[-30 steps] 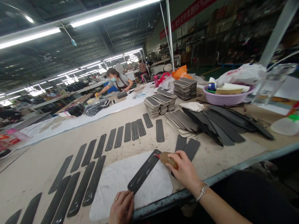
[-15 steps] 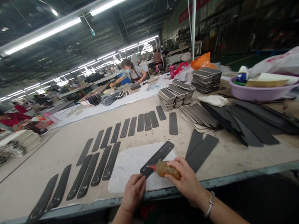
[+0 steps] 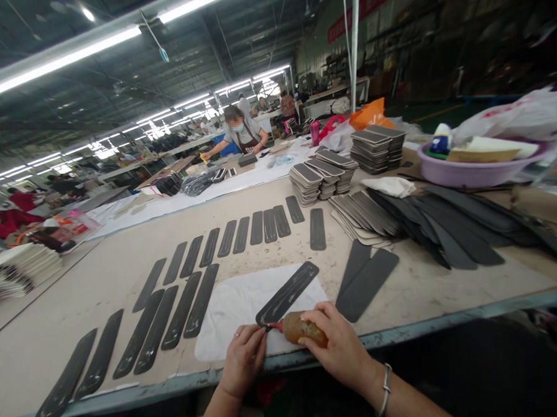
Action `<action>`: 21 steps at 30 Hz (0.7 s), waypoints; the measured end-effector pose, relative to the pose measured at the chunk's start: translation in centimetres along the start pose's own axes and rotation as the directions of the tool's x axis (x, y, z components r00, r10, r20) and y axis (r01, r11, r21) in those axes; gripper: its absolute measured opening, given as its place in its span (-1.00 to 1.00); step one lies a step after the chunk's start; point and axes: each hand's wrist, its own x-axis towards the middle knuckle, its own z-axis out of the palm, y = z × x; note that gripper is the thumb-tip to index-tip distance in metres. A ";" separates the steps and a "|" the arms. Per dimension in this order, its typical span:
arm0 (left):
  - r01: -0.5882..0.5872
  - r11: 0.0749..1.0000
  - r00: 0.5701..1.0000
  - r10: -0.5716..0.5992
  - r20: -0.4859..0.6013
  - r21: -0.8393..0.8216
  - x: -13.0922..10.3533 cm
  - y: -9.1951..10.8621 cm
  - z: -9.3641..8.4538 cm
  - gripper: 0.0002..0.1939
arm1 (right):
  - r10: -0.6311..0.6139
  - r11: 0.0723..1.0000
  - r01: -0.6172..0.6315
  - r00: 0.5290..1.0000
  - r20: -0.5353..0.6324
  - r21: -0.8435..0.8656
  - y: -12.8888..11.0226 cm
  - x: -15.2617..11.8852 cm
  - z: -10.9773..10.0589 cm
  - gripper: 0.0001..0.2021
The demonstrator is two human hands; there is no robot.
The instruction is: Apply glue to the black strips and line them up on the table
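A long black strip [image 3: 287, 292] with rounded ends lies slanted on a white cloth [image 3: 223, 311], with shiny wet lines along its surface. At its near end, my left hand [image 3: 244, 356] pinches the edge between thumb and fingers. My right hand [image 3: 335, 342] is wrapped round an amber glue bottle [image 3: 304, 330], tilted on its side, its red nozzle at the strip's near end by my left fingertips. Several glossy black strips [image 3: 185, 310] lie in rows to the left. Two matte dark pieces [image 3: 369, 284] overlap to the right of the cloth.
Stacked pale-edged pads [image 3: 321, 175] and fanned dark pieces [image 3: 457, 224] occupy the table's right side, near a purple basin [image 3: 482, 168]. White sheets [image 3: 29, 265] are piled at the far left. Across the table, a person [image 3: 244, 132] leans over work. The table's blue edge [image 3: 406, 331] runs in front.
My right hand has moved the bottle slightly left and down, taking the nozzle to the strip's near end. My left hand still pinches there. The whole view has shifted a little.
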 end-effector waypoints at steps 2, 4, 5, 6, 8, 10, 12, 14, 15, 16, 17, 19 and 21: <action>0.001 1.000 1.000 -0.001 0.000 -0.003 -0.1 -0.2 0.1 -0.81 | 0.011 1.000 -0.012 1.000 -0.017 -0.022 0.2 -0.2 -0.7 -0.67; 0.003 1.000 1.000 -0.003 -0.002 -0.004 -0.3 -0.4 0.2 -0.81 | 0.014 0.999 -0.016 0.999 -0.047 -0.049 0.7 -0.3 -1.5 -0.67; 0.004 1.000 1.000 -0.004 -0.003 -0.006 -0.3 -0.4 0.3 -0.81 | 0.009 0.998 -0.013 0.998 -0.067 -0.065 1.1 -0.3 -1.9 -0.67; 0.005 1.000 1.000 -0.005 -0.002 -0.009 -0.3 -0.5 0.4 -0.82 | 0.003 0.996 -0.011 0.996 -0.088 -0.085 1.5 -0.3 -2.3 -0.67; 0.005 1.000 1.000 -0.005 -0.004 -0.009 -0.4 -0.5 0.4 -0.83 | -0.007 0.991 -0.011 0.991 -0.136 -0.135 2.3 -0.2 -2.9 -0.68; 0.003 1.000 1.000 -0.003 -0.013 -0.004 -0.4 -0.6 0.5 -0.84 | -0.013 0.983 -0.020 0.984 -0.176 -0.181 3.1 -0.1 -3.3 -0.69; 0.001 1.000 1.000 -0.001 -0.018 -0.009 -0.4 -0.6 0.5 -0.84 | -0.022 0.982 -0.018 0.979 -0.203 -0.190 3.4 0.0 -3.5 -0.69; 0.001 1.000 1.000 -0.001 -0.015 -0.025 -0.3 -0.7 0.5 -0.84 | -0.032 0.987 0.000 0.979 -0.199 -0.161 3.3 0.0 -3.3 -0.69; -0.001 0.999 1.000 0.000 -0.013 -0.033 -0.2 -0.7 0.5 -0.84 | -0.034 0.990 0.008 0.982 -0.186 -0.138 3.1 -0.1 -3.1 -0.69; -0.006 0.999 1.000 0.005 -0.012 -0.038 -0.1 -0.7 0.5 -0.84 | -0.033 0.993 0.014 0.986 -0.166 -0.115 2.8 -0.2 -2.9 -0.69; -0.014 0.999 1.000 0.013 -0.014 -0.038 0.0 -0.7 0.4 -0.84 | -0.030 0.995 0.017 0.990 -0.138 -0.094 2.6 -0.2 -2.5 -0.68; -0.031 0.999 0.999 0.030 -0.013 -0.027 0.1 -0.7 0.3 -0.84 | -0.020 0.998 0.013 0.995 -0.098 -0.069 2.3 -0.4 -2.0 -0.67; -0.049 0.999 0.999 0.049 -0.002 0.002 0.3 -0.6 0.2 -0.83 | -0.009 0.998 0.001 0.994 -0.106 -0.069 2.5 -0.6 -1.7 -0.67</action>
